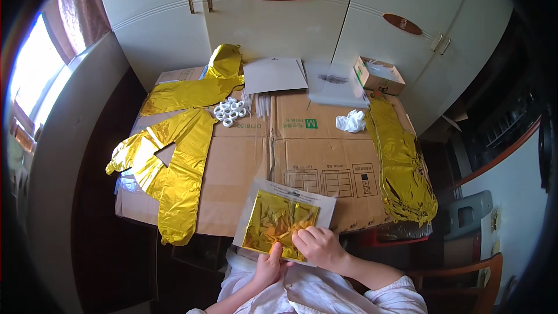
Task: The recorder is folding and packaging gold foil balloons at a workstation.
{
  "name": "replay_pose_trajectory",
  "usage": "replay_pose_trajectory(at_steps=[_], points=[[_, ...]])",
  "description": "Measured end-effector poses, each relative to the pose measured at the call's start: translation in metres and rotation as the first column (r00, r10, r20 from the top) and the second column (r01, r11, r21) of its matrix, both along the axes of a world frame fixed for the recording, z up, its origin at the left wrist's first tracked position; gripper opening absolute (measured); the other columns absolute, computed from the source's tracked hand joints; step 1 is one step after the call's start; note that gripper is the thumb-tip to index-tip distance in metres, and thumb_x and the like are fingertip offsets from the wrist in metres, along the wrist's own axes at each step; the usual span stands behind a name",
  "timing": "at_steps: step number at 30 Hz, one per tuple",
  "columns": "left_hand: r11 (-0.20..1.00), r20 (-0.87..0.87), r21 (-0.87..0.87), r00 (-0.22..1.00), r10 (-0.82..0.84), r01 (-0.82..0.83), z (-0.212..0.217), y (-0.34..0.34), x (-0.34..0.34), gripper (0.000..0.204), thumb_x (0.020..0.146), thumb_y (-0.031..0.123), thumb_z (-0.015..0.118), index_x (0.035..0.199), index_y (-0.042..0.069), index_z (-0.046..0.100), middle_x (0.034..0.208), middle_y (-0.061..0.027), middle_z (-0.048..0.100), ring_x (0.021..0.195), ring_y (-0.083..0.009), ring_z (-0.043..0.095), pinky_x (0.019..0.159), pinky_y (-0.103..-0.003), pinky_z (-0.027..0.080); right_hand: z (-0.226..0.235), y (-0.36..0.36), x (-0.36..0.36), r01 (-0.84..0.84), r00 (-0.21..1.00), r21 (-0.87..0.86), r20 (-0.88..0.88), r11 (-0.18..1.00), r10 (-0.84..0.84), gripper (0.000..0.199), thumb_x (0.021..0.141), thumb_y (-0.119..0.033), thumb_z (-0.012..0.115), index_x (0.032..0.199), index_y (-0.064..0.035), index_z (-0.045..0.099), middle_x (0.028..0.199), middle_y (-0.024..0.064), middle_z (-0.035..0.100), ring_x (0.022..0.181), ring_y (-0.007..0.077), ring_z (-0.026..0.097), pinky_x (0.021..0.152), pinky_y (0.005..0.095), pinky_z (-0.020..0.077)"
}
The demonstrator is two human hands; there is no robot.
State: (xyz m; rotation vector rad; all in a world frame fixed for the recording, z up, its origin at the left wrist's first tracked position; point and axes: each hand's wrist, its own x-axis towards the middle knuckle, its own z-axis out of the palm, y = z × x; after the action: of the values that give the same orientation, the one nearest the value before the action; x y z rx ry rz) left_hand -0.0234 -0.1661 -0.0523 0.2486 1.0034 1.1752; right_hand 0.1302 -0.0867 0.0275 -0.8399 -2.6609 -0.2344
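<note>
Close to my body, over the near edge of the cardboard, is a clear plastic packet (326, 208) with a folded gold foil balloon (261, 215) in it. My left hand (268, 267) grips the packet's lower edge, thumb on the front and fingers mostly hidden behind. With fingers curled and pressed together, my right hand (318, 248) pinches the packet's right part; whether it holds film or foil I cannot make out. A flat gold letter-shaped foil balloon (187, 180) lies to the left, and another gold foil balloon (192, 93) lies beyond it.
Flattened cardboard (232, 157) covers the table. On it are white rings (230, 110), thin clear straws (260, 104), grey cards (273, 75), clear plastic bags (334, 84), crumpled white plastic (350, 121), a small open box (381, 75) and stacked gold foil (401, 168). A wooden chair (494, 279) stands right.
</note>
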Motion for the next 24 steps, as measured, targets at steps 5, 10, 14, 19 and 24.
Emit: replay_pose_trajectory(at_steps=[5,10,14,19,24], points=[[1.0,0.111,0.002,0.994,0.018,-0.018,-0.001,0.008,-0.001,0.029,0.103,0.024,0.044,0.122,0.003,0.051,0.108,-0.0097,0.064,0.088,-0.0174,0.066,0.065,-0.029,0.058,0.006,-0.003,-0.001,-0.005,1.0,-0.033,-0.021,0.999,0.004,0.019,0.074,-0.016,0.062,0.09,-0.0074,0.063,0.075,-0.0011,0.053,0.072,0.0136,0.057,0.059,0.0264,0.0484],[0.973,0.295,0.171,0.934,-0.203,0.158,-0.005,-0.002,-0.017,0.031,0.101,0.015,0.049,0.127,-0.001,0.051,0.117,-0.0145,0.063,0.1,-0.0216,0.066,0.08,-0.033,0.056,0.001,0.006,0.007,0.047,0.993,-0.087,-0.1,0.995,-0.056,0.017,0.075,-0.016,0.063,0.09,-0.0094,0.063,0.078,-0.0014,0.056,0.075,0.0139,0.059,0.062,0.027,0.0503],[0.942,0.183,0.241,0.942,-0.282,0.235,-0.02,-0.006,-0.026,0.026,0.099,0.009,0.052,0.121,-0.004,0.057,0.113,-0.0162,0.066,0.103,-0.0237,0.066,0.083,-0.033,0.055,-0.004,0.007,0.011,0.032,0.988,-0.093,-0.149,0.995,-0.046,0.014,0.076,-0.017,0.061,0.089,-0.0124,0.062,0.078,-0.003,0.054,0.077,0.0121,0.058,0.062,0.0259,0.0498],[0.961,0.169,0.234,0.968,-0.188,0.146,-0.035,-0.003,-0.018,0.019,0.098,0.009,0.054,0.107,-0.005,0.063,0.101,-0.0158,0.069,0.097,-0.0218,0.068,0.077,-0.029,0.054,-0.002,0.003,0.011,0.035,0.994,-0.101,-0.103,0.994,-0.045,0.015,0.076,-0.016,0.062,0.091,-0.0117,0.062,0.079,-0.0032,0.055,0.078,0.0125,0.058,0.064,0.0264,0.0499],[0.988,0.005,0.146,0.998,-0.06,0.059,-0.025,0.003,-0.005,0.015,0.095,0.006,0.054,0.102,-0.004,0.063,0.092,-0.0145,0.07,0.08,-0.0208,0.069,0.066,-0.027,0.053,-0.002,0.001,0.01,0.046,0.994,-0.142,-0.092,0.989,-0.06,0.017,0.075,-0.015,0.063,0.092,-0.0097,0.064,0.08,-0.0023,0.058,0.079,0.014,0.06,0.066,0.0281,0.051]])
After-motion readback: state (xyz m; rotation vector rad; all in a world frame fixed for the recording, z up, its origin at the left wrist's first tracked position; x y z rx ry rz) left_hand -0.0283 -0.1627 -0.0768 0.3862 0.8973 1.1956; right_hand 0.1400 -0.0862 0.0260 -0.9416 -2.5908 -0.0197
